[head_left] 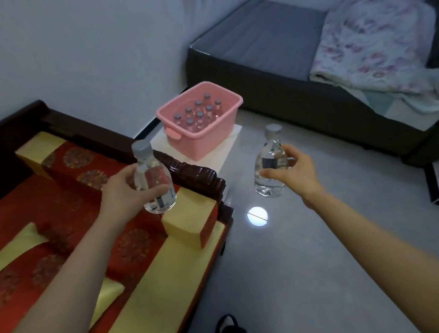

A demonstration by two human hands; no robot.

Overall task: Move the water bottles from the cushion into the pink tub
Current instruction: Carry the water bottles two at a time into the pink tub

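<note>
Holding 2 upright bottles: my left hand (123, 193) wraps 1 bottle (153, 181) above cushion (53, 198), right hand (296, 167) wraps another (269, 164) over floor; pink tub (202, 137) ahead.

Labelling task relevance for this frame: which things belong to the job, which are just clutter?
Job:
clear plastic water bottle in left hand
clear plastic water bottle in right hand
pink plastic tub, bottles already inside
red-and-gold cushion

Clutter:
floral blanket
dark grey sofa bed
</note>
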